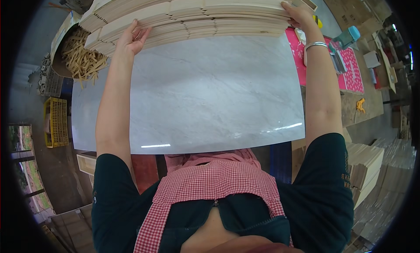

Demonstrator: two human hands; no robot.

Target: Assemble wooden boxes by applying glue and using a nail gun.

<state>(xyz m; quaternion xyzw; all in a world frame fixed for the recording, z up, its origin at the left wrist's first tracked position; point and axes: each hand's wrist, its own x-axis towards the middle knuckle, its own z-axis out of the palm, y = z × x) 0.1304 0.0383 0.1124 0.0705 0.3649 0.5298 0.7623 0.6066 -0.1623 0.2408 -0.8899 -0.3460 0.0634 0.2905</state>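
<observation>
— Wooden boards (192,14), where are they seen from the head?
— Stacked at the far edge of the marble table (197,104). The stack's ends are clasped by the left hand (131,38) and right hand (298,14), fingers curled.

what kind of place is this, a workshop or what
Most likely a woodworking workshop: both hands, left hand and right hand, grasp a stack of pale wooden slats on a marble-look worktable, with a heap of wood offcuts nearby.
</observation>
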